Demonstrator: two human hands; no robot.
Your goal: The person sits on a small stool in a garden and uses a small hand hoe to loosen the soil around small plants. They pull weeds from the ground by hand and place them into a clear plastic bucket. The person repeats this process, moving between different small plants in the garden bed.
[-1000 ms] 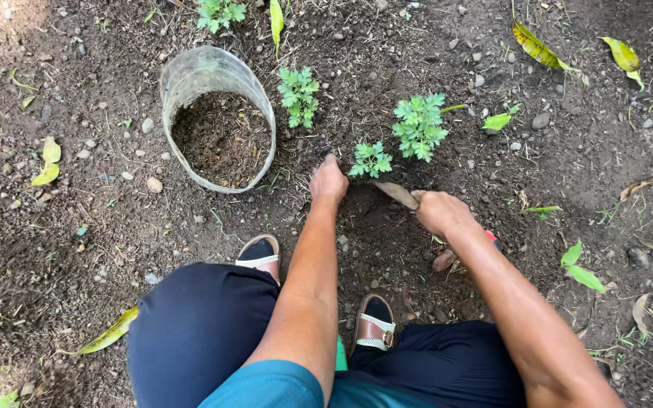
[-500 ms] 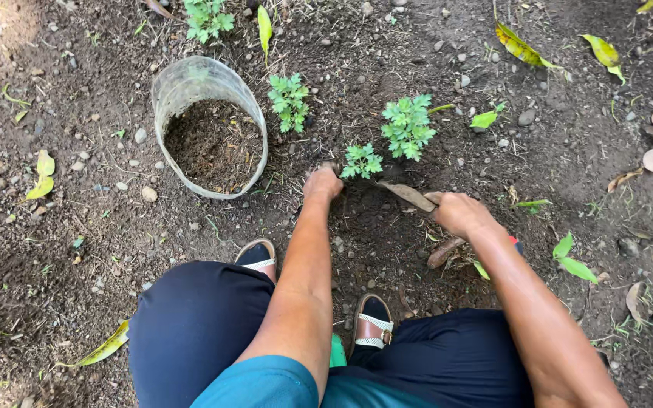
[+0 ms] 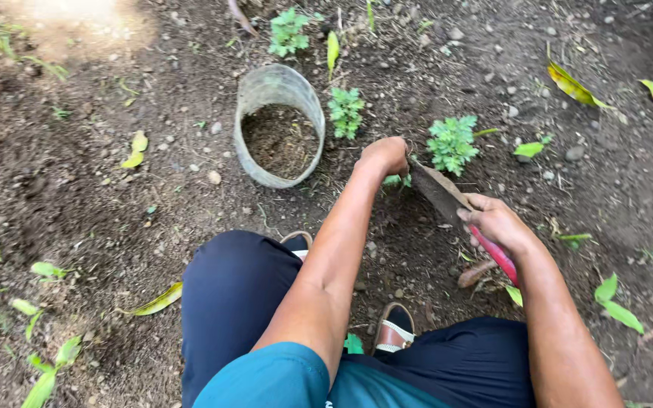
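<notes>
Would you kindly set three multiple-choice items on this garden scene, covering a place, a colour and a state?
1. Where does the plastic pot lie relative to the left hand?
A. To its left
B. To its right
C. Under it

2. What colour is the handle of the trowel?
A. Blue
B. Red
C. Yellow

3. What is the state of the right hand?
A. Open and empty
B. Resting on a knee
C. Closed on the trowel

Answers: 1 A, the pot sits left of the hand on the soil; 2 B, red shows below the grip; 3 C, its fingers wrap the tool.
</notes>
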